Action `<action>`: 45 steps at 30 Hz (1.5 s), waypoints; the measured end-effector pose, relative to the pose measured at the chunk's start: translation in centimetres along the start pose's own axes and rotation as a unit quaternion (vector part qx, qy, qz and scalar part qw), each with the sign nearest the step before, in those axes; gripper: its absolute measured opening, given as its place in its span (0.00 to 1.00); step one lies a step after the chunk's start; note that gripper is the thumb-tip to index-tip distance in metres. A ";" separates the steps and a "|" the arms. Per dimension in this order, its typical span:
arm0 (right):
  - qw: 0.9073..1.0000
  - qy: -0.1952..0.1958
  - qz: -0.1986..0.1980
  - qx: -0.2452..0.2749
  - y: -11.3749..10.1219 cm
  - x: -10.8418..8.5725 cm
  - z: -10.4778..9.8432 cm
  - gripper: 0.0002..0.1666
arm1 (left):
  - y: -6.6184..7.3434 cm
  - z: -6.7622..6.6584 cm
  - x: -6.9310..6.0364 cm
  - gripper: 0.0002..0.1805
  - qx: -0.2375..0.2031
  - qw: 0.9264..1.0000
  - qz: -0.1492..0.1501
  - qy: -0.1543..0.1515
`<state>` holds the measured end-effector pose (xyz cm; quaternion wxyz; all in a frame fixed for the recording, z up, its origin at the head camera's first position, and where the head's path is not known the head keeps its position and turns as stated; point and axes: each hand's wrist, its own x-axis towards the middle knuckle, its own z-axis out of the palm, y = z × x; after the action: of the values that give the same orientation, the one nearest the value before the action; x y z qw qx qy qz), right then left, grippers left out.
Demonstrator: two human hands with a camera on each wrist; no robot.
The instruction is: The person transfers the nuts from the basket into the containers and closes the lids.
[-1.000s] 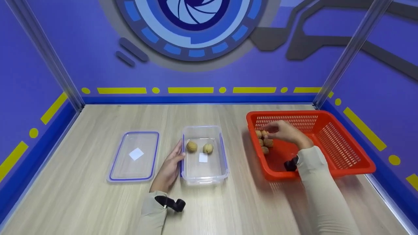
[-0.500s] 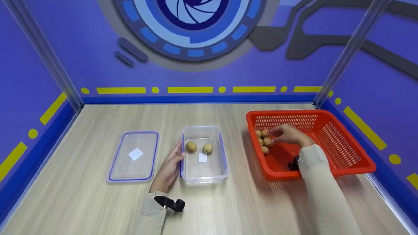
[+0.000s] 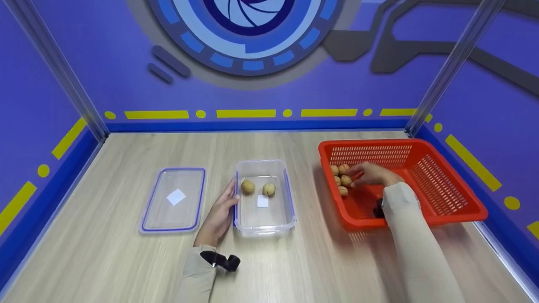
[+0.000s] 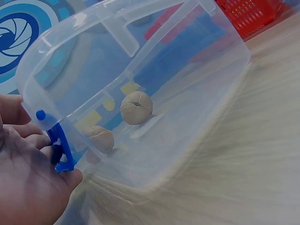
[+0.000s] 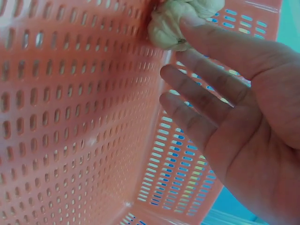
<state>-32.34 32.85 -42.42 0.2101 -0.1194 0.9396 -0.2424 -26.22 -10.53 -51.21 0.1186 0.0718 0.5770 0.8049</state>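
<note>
A clear plastic box with blue trim stands mid-table with two walnuts in it, a left walnut and a right walnut. My left hand rests against its left side, fingers extended along the wall by the blue clasp. Inside the red basket, my right hand reaches toward several walnuts by the left wall. Its thumb touches a walnut in the right wrist view, while the other visible fingers stay spread and fairly straight. The index fingertip is hidden there.
A clear lid with a blue seal lies flat left of the box. White paper squares show on the lid and in the box. Printed blue panels enclose the table at the back and sides.
My right hand has shifted slightly from the far walnut toward the nearer ones, and its fingers have spread. One walnut has turned a little. My left hand and the box stay put.
</note>
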 end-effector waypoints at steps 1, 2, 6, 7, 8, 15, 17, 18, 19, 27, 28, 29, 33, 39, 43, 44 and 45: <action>1.000 0.000 0.000 -0.001 0.0 0.0 0.0 0.27 | 0.0 0.0 0.0 0.35 0.000 1.000 -0.001 0.001; 1.000 0.000 0.003 -0.002 0.0 0.1 0.0 0.27 | 0.0 0.1 0.0 0.35 0.000 1.000 -0.003 0.001; 1.000 0.003 0.002 -0.006 0.1 0.2 0.1 0.25 | 0.0 0.1 0.0 0.35 -0.002 1.000 -0.003 0.000; 1.000 0.002 -0.002 -0.006 0.1 0.2 0.2 0.24 | 0.0 0.1 0.0 0.35 -0.003 1.000 -0.002 -0.001; 1.000 0.002 -0.008 -0.008 0.0 0.2 0.2 0.23 | 0.0 0.1 0.1 0.35 -0.003 1.000 0.001 -0.003; 1.000 -0.005 -0.014 -0.005 -0.1 0.3 0.2 0.20 | 0.1 0.1 0.2 0.35 -0.008 1.000 0.005 -0.010; 1.000 -0.006 -0.008 -0.007 -0.2 0.3 0.1 0.19 | 0.1 0.1 0.2 0.35 -0.008 1.000 0.004 -0.008; 1.000 -0.008 -0.004 -0.008 -0.2 0.3 0.1 0.19 | 0.2 0.1 0.2 0.35 -0.008 1.000 0.003 -0.007; 1.000 -0.011 0.001 -0.008 -0.3 0.3 0.1 0.18 | 0.2 0.1 0.2 0.35 -0.009 1.000 0.002 -0.007; 0.999 -0.021 0.030 -0.007 -0.5 0.2 0.1 0.17 | 0.1 0.0 0.0 0.35 -0.010 1.000 -0.001 -0.002; 0.999 -0.020 0.031 -0.009 -0.5 0.3 0.1 0.17 | 0.1 0.0 0.0 0.35 -0.010 1.000 0.000 -0.003; 0.999 -0.019 0.030 -0.010 -0.5 0.3 0.0 0.16 | 0.1 0.0 0.0 0.35 -0.010 1.000 0.000 -0.003; 1.000 -0.013 0.017 -0.015 -0.4 0.2 0.0 0.17 | 0.1 0.0 0.0 0.35 -0.008 1.000 0.000 0.000; 1.000 -0.006 -0.012 -0.003 -0.3 0.1 -0.1 0.19 | -0.1 0.0 0.0 0.36 0.000 1.000 0.006 -0.002; 1.000 0.001 -0.017 0.013 -0.2 0.1 -0.1 0.21 | -0.1 0.0 0.0 0.36 -0.001 1.000 0.010 -0.005; 1.000 0.003 -0.017 0.015 -0.2 0.1 -0.1 0.22 | 0.0 0.0 0.0 0.36 -0.002 1.000 0.009 -0.005; 1.000 0.003 -0.019 0.016 -0.3 0.0 -0.1 0.22 | 0.0 0.0 0.0 0.36 -0.003 1.000 0.008 -0.004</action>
<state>-32.36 32.67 -42.20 0.2042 -0.1331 0.9338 -0.2620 -26.18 -10.51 -51.22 0.1145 0.0792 0.5733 0.8075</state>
